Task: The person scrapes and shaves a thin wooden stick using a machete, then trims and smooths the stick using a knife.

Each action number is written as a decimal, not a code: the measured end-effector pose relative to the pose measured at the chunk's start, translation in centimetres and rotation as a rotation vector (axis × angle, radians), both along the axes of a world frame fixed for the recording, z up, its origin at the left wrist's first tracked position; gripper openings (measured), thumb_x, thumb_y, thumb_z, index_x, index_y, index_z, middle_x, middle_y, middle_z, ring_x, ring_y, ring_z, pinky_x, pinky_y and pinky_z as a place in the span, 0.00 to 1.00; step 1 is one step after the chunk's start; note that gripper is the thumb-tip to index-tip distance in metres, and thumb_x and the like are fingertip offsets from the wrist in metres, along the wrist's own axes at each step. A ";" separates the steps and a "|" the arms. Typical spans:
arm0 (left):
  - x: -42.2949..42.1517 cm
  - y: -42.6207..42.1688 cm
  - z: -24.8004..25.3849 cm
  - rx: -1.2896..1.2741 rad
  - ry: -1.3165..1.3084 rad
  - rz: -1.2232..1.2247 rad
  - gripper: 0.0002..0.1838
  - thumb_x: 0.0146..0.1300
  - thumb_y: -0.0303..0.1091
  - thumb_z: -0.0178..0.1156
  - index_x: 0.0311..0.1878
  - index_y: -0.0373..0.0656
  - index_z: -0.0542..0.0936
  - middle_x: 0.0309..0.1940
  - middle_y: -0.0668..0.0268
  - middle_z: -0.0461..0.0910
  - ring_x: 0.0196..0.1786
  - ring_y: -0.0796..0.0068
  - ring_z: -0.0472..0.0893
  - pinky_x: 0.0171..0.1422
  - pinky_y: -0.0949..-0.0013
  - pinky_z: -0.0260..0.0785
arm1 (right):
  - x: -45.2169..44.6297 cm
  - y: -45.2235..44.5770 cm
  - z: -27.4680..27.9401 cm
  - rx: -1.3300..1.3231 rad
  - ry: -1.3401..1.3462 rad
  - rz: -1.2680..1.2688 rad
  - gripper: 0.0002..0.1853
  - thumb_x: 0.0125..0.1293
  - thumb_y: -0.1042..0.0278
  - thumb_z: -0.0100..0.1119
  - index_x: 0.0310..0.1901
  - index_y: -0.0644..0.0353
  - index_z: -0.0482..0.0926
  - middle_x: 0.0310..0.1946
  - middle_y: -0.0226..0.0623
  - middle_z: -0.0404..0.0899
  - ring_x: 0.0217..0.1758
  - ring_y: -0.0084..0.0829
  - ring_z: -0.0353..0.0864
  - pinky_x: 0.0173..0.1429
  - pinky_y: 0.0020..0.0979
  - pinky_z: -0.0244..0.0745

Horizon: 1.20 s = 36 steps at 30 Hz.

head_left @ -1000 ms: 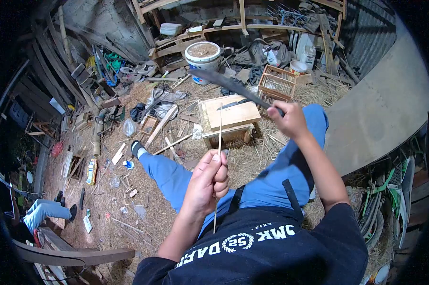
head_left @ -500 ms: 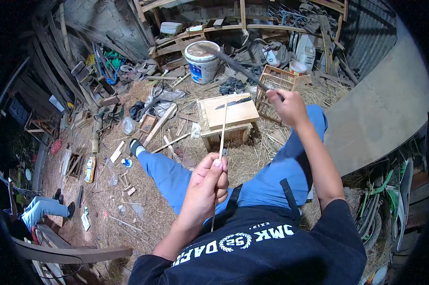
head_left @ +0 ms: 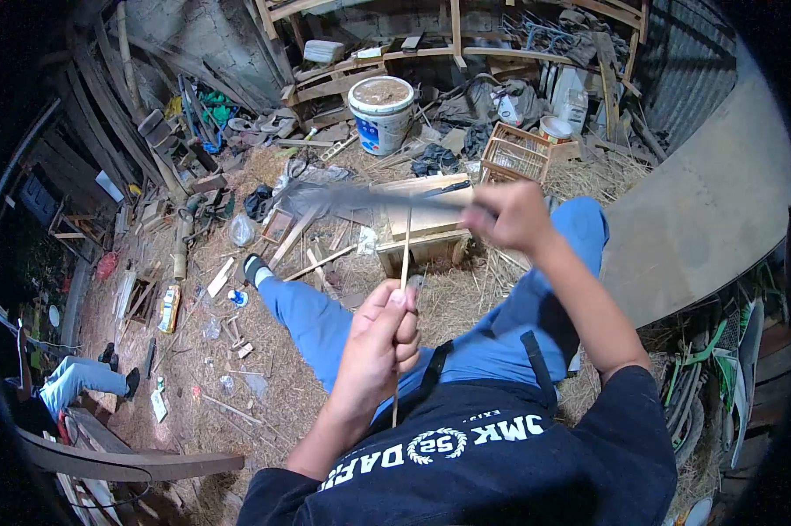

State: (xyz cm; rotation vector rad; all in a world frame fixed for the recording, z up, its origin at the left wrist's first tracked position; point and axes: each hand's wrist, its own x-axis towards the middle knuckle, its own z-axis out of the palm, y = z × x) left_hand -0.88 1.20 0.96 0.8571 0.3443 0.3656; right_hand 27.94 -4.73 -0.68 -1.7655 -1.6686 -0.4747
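Observation:
In the head view my left hand is closed around a thin pale wooden stick, which stands roughly upright. Its lower end reaches down in front of my shirt. My right hand, also closed, grips a long dark blade that points left, smeared by motion. The blade passes close to the stick's upper end; whether they touch I cannot tell. Beyond both hands, a knife with a dark handle lies on a wooden block, partly hidden behind the blurred blade.
A white bucket stands behind the block, with a slatted wooden crate to its right. Straw and wood scraps litter the floor. A large flat panel slopes along the right. Another person's legs show at far left.
My right hand has swung the long dark blade down and leftward, from pointing up and away to lying nearly level across the stick's upper end. My left hand has barely moved.

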 end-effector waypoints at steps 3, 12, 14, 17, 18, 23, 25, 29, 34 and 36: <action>-0.4 0.0 0.1 -0.021 -0.028 -0.045 0.09 0.83 0.40 0.46 0.47 0.48 0.70 0.20 0.79 0.54 0.16 0.88 0.49 0.18 0.77 0.38 | 3.9 0.3 0.4 -0.035 0.296 -0.288 0.32 0.69 0.32 0.59 0.27 0.59 0.83 0.20 0.44 0.80 0.24 0.48 0.83 0.29 0.42 0.76; 0.4 0.4 -0.2 -0.042 0.038 0.015 0.09 0.82 0.41 0.49 0.47 0.48 0.72 0.21 0.79 0.54 0.17 0.88 0.49 0.18 0.76 0.38 | -5.6 -1.5 1.7 -0.140 -0.005 0.200 0.33 0.64 0.29 0.62 0.22 0.56 0.75 0.16 0.42 0.76 0.23 0.48 0.82 0.27 0.43 0.75; 0.2 0.1 -0.5 -0.059 0.083 0.013 0.09 0.81 0.40 0.50 0.48 0.45 0.71 0.21 0.79 0.54 0.17 0.88 0.50 0.18 0.76 0.38 | -5.5 -1.5 1.8 -0.101 -0.055 0.225 0.33 0.64 0.29 0.61 0.22 0.56 0.76 0.16 0.42 0.76 0.22 0.47 0.82 0.27 0.43 0.75; 0.0 0.8 -0.2 -0.095 -0.036 -0.047 0.09 0.83 0.40 0.46 0.47 0.46 0.70 0.21 0.79 0.53 0.16 0.88 0.50 0.17 0.77 0.38 | -1.7 -0.7 0.6 -0.060 -0.037 0.125 0.33 0.65 0.29 0.61 0.24 0.56 0.80 0.16 0.42 0.78 0.22 0.46 0.83 0.28 0.43 0.76; -0.1 1.4 -0.3 -0.122 -0.088 -0.045 0.10 0.84 0.40 0.45 0.46 0.46 0.69 0.21 0.79 0.53 0.16 0.88 0.49 0.17 0.77 0.39 | 0.4 -0.4 0.2 -0.050 0.021 -0.002 0.32 0.66 0.29 0.60 0.25 0.56 0.82 0.17 0.42 0.79 0.23 0.46 0.83 0.28 0.44 0.76; 0.6 1.6 -1.4 -0.138 -0.102 -0.106 0.10 0.84 0.40 0.44 0.46 0.47 0.70 0.21 0.79 0.52 0.17 0.88 0.48 0.18 0.77 0.38 | 2.4 -0.7 -0.4 -0.053 0.227 -0.224 0.31 0.68 0.30 0.59 0.28 0.55 0.85 0.19 0.43 0.81 0.24 0.47 0.84 0.30 0.45 0.77; 1.0 1.4 -1.2 -0.130 -0.083 -0.090 0.10 0.84 0.41 0.44 0.47 0.47 0.70 0.21 0.79 0.52 0.17 0.88 0.49 0.18 0.77 0.39 | -0.1 -1.0 -0.9 0.027 0.219 -0.033 0.33 0.68 0.30 0.58 0.26 0.58 0.82 0.18 0.44 0.79 0.24 0.48 0.84 0.30 0.45 0.76; 1.1 0.4 -1.1 -0.067 0.059 0.014 0.08 0.82 0.37 0.47 0.48 0.45 0.73 0.22 0.79 0.56 0.18 0.87 0.51 0.19 0.76 0.41 | -4.9 -2.3 1.0 -0.067 0.036 0.091 0.34 0.66 0.29 0.60 0.22 0.57 0.77 0.16 0.42 0.77 0.22 0.46 0.83 0.27 0.41 0.75; 0.7 -0.9 0.1 0.096 0.088 0.088 0.08 0.83 0.39 0.49 0.48 0.47 0.72 0.20 0.80 0.57 0.16 0.88 0.51 0.18 0.76 0.41 | -1.9 -1.9 0.7 -0.051 -0.095 0.071 0.34 0.65 0.27 0.60 0.24 0.56 0.80 0.17 0.42 0.78 0.21 0.45 0.82 0.27 0.42 0.76; 0.5 -0.7 -0.3 0.122 0.071 0.088 0.09 0.83 0.42 0.49 0.47 0.48 0.72 0.19 0.80 0.57 0.16 0.89 0.50 0.18 0.76 0.41 | 2.0 -1.2 0.2 -0.072 0.114 -0.203 0.33 0.66 0.28 0.59 0.29 0.57 0.85 0.19 0.43 0.81 0.21 0.46 0.83 0.28 0.44 0.76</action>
